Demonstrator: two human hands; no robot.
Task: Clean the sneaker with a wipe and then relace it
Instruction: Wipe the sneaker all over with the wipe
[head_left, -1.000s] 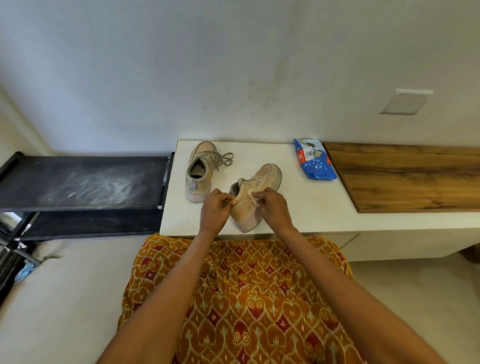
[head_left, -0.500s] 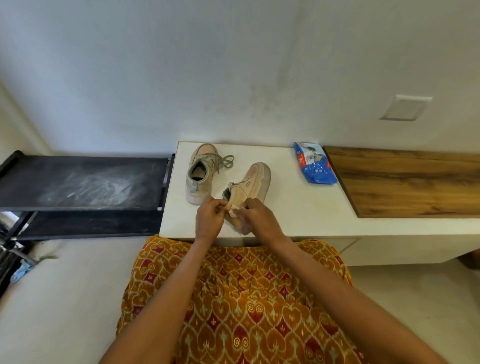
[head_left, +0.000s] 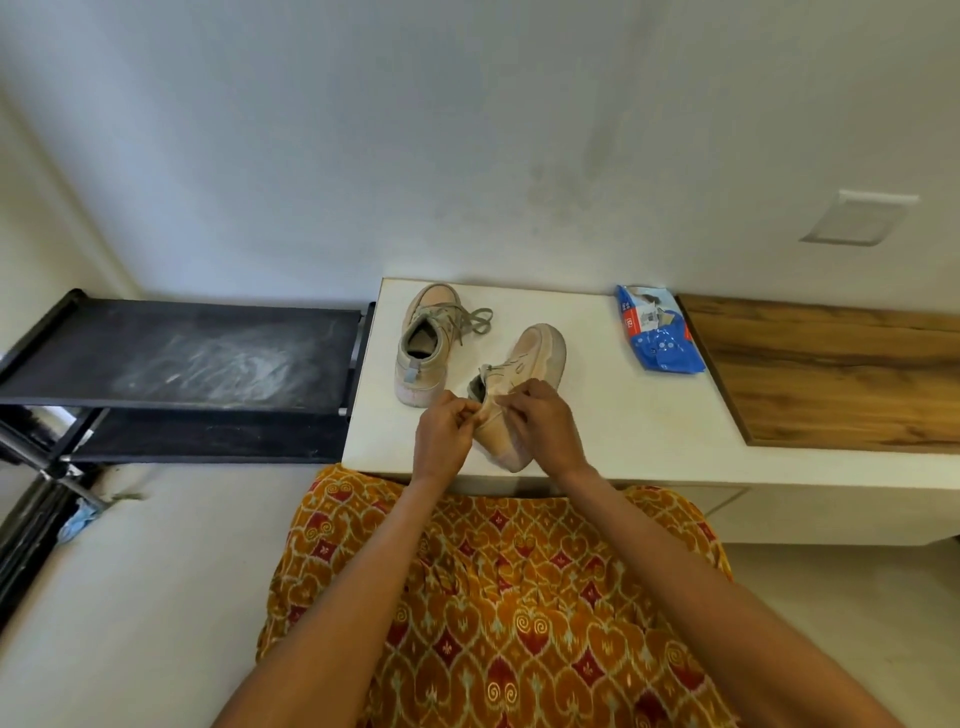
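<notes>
- My left hand (head_left: 441, 434) and right hand (head_left: 540, 428) both have fingers curled in a pinch at the collar of the beige suede sneaker (head_left: 511, 400), which lies tilted near the front edge of the white bench top (head_left: 613, 415) — a hard tug could drag it off.
- What I pinch — lace or fabric — I cannot tell.
- The blue plastic wipe packet (head_left: 660, 330) lies well apart; its contents are hidden.

light: soft, even | shadows: faint | edges: wide-angle bowed
</notes>
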